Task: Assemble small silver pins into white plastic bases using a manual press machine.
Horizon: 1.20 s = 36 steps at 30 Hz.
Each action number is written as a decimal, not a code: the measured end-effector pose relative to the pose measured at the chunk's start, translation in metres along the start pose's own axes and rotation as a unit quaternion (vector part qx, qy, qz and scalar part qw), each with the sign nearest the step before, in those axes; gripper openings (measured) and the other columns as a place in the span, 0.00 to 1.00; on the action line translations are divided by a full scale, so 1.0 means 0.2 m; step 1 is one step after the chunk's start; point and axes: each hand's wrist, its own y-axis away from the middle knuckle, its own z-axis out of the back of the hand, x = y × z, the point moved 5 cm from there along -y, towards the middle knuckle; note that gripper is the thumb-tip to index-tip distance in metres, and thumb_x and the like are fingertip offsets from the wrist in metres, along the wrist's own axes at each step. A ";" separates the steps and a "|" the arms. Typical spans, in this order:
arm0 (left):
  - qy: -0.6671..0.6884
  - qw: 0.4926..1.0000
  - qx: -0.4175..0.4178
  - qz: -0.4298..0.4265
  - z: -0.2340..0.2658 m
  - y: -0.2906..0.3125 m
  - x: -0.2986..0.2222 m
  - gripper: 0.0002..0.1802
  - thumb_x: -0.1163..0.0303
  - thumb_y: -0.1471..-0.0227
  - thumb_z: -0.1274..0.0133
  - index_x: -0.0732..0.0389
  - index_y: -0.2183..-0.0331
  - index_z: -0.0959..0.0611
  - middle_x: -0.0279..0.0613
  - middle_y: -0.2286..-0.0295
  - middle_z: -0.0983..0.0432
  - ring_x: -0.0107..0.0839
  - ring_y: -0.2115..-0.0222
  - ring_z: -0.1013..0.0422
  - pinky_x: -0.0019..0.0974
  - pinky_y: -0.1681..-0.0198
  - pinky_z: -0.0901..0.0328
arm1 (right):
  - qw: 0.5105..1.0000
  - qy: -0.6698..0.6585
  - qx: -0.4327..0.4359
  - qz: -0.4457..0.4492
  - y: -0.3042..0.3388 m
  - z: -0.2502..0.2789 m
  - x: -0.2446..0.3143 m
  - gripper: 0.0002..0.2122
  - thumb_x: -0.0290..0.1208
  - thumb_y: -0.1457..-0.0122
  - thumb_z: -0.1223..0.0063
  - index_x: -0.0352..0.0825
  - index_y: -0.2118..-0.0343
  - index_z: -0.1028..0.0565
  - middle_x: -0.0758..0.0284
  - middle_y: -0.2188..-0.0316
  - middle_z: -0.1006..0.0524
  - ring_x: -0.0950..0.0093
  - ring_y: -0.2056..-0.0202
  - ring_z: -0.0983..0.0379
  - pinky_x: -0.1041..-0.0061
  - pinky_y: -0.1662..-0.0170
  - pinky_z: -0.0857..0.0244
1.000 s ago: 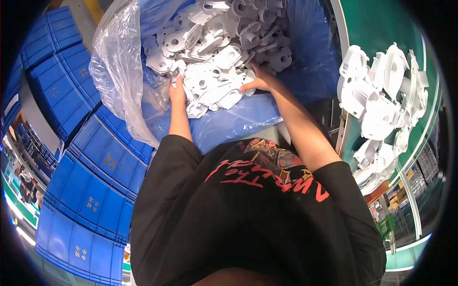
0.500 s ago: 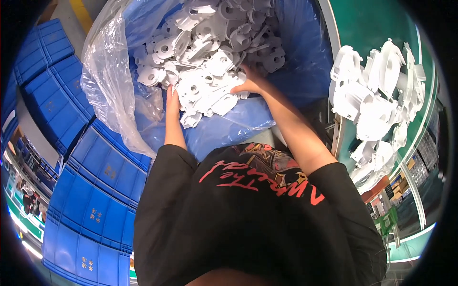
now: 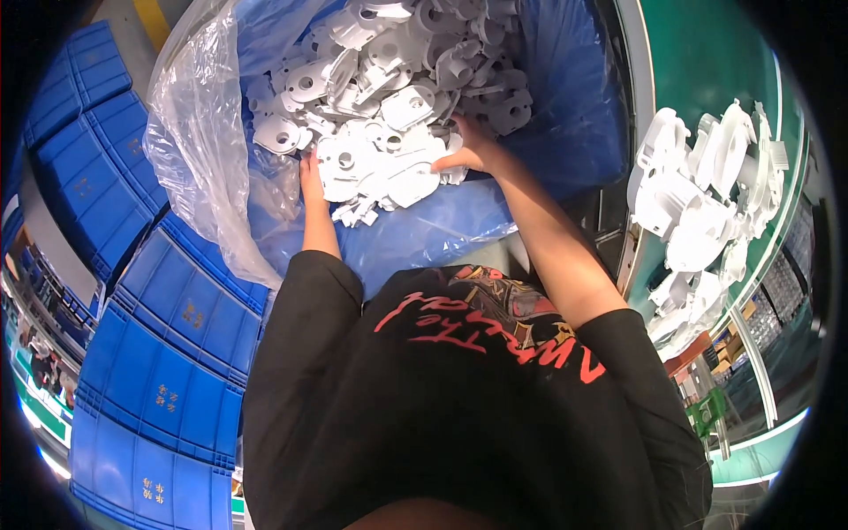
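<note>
On my feed, the near cluster of white moulded-plastic parts with round holes (image 3: 375, 168) lies at upper centre, between the hands, broadest left to right; neither hand looks nearer. The left hand (image 3: 312, 181) stands upright at its left edge — finger grip hidden, I can't tell. The right hand (image 3: 475, 152) slants up-left onto its right edge — thumb spread from fingers, any pinch unclear.

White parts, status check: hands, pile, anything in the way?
Left hand at near clump's left, right hand at its right. White parts heaped between them. Clear plastic bunched left of left hand, no visible obstruction.
</note>
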 end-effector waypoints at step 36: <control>0.123 0.966 0.088 0.210 -0.58 0.39 -0.28 0.25 0.52 0.50 0.53 0.60 0.57 0.25 0.43 0.62 0.25 0.38 0.63 0.27 0.44 0.59 0.31 | 0.995 -0.019 -0.057 0.085 -0.06 0.14 0.05 0.50 0.45 0.67 0.31 0.34 0.41 0.50 0.50 0.43 0.45 0.58 0.41 0.49 0.67 0.41 0.52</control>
